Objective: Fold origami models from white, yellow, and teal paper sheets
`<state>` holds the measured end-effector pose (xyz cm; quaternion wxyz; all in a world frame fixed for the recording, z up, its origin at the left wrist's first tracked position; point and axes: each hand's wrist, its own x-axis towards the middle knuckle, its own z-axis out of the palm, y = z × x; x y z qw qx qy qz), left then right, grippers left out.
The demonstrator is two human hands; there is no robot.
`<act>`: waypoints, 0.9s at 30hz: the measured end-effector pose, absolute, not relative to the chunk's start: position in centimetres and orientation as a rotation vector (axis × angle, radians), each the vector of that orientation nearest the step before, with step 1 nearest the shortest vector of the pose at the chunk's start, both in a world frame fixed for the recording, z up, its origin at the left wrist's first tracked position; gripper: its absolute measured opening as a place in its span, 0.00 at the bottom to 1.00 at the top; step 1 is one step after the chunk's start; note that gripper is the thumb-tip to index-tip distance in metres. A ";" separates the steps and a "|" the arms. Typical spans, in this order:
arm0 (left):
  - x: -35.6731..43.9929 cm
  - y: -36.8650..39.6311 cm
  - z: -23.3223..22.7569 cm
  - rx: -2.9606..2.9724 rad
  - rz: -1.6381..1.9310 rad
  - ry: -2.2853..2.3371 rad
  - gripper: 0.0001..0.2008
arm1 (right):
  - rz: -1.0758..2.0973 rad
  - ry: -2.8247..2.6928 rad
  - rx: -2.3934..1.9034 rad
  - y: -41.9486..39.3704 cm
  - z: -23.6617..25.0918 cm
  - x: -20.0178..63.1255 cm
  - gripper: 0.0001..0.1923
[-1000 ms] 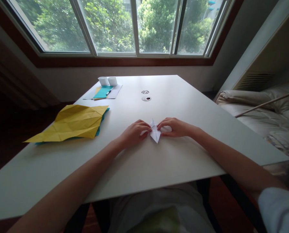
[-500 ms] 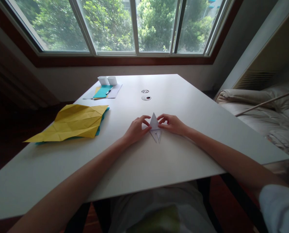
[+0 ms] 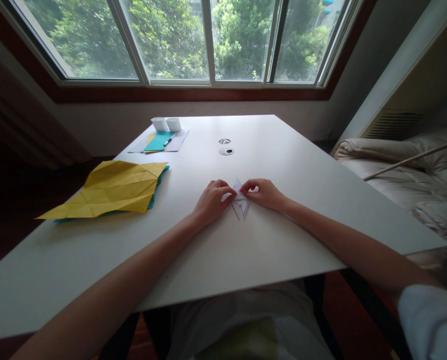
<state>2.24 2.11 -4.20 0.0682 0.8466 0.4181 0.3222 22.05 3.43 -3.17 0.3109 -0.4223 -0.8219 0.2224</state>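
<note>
A smooth white table is carrying a small folded white paper, a large creased yellow paper over a teal sheet, flat white sheets near two small white containers, two round black-and-white discs lying flat

It looks like a room in a home: a wide window with a brown surround faces leafy trees, a curtain hangs leftward, and cream padded furniture, sofa or bed, stands beside a plain white desk.
</note>
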 end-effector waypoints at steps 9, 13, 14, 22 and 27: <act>2.6 1.1 -3.3 2.806 0.695 1.138 0.11 | 0.314 -2.245 -1.071 3.4 -4.0 21.8 0.08; 2.5 1.0 -3.0 2.836 0.627 1.138 0.12 | 0.329 -2.267 -1.092 3.5 -4.1 22.0 0.06; 2.5 1.0 -2.9 2.849 0.612 1.139 0.12 | 0.334 -2.276 -1.103 3.6 -4.1 22.0 0.06; 2.0 0.5 -2.1 2.907 0.485 1.144 0.15 | 0.546 -2.303 -1.153 4.1 -3.3 22.6 0.09; 1.5 -0.2 -1.7 2.999 0.420 1.088 0.16 | 0.511 -2.336 -1.144 4.1 -3.3 22.6 0.08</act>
